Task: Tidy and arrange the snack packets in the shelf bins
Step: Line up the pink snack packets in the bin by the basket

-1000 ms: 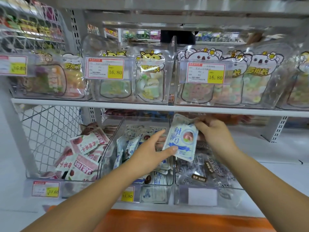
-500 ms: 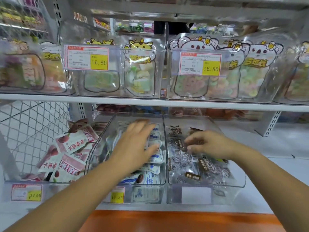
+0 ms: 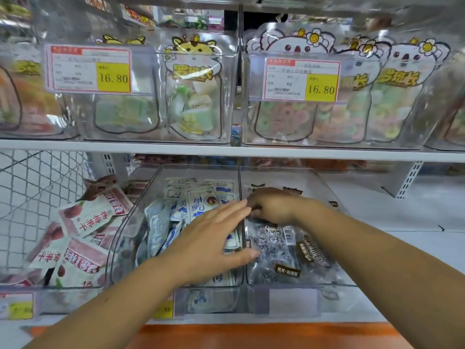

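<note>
Three clear bins stand side by side on the lower shelf. The middle bin [image 3: 130, 235] holds several blue-and-white snack packets [image 3: 198, 200]. My left hand [image 3: 214, 238] lies flat over them, fingers straight and reaching right to the divider. The right bin [image 3: 324, 182] holds clear packets with black labels [image 3: 284, 250]. My right hand [image 3: 271, 207] is at this bin's back left, fingers curled down and pinching one of the clear packets at its edge. The left bin holds red-and-white packets [image 3: 83, 217] lying at mixed angles.
The shelf above [image 3: 226, 149] hangs low over the bins and carries clear boxes of candy bags with yellow 16.80 price tags [image 3: 302, 81]. A wire mesh panel [image 3: 37, 197] stands at the left. White shelf board [image 3: 402, 217] lies to the right of the bins.
My right hand has let go of the blue-and-white packet it held up and now reaches into the right bin. My left hand has dropped flat onto the middle bin's packets and slid right.
</note>
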The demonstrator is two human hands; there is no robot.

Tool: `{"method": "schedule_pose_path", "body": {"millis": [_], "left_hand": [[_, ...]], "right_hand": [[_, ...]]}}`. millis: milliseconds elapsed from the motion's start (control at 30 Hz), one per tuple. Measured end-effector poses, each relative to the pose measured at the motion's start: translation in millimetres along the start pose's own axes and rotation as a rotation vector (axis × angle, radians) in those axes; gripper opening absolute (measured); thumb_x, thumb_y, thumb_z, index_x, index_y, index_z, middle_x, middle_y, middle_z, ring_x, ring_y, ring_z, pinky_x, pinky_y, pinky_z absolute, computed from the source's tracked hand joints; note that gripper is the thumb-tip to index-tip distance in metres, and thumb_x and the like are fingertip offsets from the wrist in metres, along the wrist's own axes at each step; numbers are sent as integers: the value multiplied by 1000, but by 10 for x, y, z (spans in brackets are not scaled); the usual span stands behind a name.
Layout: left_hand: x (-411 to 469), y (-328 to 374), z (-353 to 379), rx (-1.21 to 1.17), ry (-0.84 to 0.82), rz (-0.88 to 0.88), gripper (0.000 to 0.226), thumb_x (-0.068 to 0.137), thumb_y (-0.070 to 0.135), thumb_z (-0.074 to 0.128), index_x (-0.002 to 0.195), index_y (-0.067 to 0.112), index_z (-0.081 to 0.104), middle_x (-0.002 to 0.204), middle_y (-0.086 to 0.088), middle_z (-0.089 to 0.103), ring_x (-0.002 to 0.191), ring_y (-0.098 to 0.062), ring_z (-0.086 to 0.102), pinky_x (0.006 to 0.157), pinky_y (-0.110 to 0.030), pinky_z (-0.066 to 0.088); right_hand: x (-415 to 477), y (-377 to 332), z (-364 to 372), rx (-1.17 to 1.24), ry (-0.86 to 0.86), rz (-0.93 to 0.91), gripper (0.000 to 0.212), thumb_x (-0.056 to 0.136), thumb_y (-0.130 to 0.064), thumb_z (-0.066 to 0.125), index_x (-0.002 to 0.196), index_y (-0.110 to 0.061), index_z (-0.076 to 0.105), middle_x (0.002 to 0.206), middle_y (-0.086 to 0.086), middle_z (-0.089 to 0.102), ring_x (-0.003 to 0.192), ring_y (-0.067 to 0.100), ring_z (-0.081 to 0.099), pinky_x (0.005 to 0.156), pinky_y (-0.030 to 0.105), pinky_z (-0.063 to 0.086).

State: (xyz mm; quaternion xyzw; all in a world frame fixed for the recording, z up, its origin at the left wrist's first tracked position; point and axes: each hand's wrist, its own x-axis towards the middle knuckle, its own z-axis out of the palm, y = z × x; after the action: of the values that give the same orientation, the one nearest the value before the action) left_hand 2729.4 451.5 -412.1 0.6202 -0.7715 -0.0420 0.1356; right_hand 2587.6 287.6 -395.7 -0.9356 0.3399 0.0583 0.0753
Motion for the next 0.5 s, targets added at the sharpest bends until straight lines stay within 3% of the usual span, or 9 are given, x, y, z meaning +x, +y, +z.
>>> {"method": "schedule_pose_path", "body": {"millis": [67, 133, 267, 367, 500], "left_hand": [[5, -24, -2, -9, 9, -10, 87, 76, 85, 25, 150, 46, 0, 155, 30, -12, 142, 7, -8, 117, -26, 2], [11, -51, 5, -14, 20, -22, 85, 77, 85, 29, 149, 48, 2, 154, 33, -10, 142, 8, -7, 117, -27, 2], [11, -80, 16, -49, 21, -33, 81, 78, 82, 36, 147, 52, 5, 151, 38, -10, 141, 10, -7, 114, -23, 1], [0, -73, 12, -54, 24, -35, 80, 78, 82, 36, 146, 54, 4, 149, 40, -12, 139, 12, -9, 112, -22, -1], [8, -78, 8, -55, 28, -35, 80, 78, 83, 35, 145, 54, 4, 148, 42, -12, 139, 13, -10, 113, -23, 0]], "right_hand": [[98, 16, 55, -42, -27, -2, 19, 93, -27, 57, 101, -43, 61, 104, -5, 63, 85, 13, 58, 84, 35, 49], [128, 60, 92, -49, -45, 7, 27, 92, -26, 59, 112, -45, 58, 118, -5, 60, 90, 13, 56, 87, 34, 49], [171, 150, 116, -119, -94, 67, 36, 90, -50, 55, 124, -56, 45, 138, -5, 47, 125, 29, 45, 103, 51, 38], [189, 53, 89, -291, -199, 72, 49, 94, -46, 49, 141, -44, 35, 150, -1, 32, 140, 33, 23, 112, 55, 20], [322, -2, 141, -407, -214, 83, 54, 93, -41, 52, 144, -36, 35, 150, 3, 30, 141, 31, 17, 114, 53, 16]]}}
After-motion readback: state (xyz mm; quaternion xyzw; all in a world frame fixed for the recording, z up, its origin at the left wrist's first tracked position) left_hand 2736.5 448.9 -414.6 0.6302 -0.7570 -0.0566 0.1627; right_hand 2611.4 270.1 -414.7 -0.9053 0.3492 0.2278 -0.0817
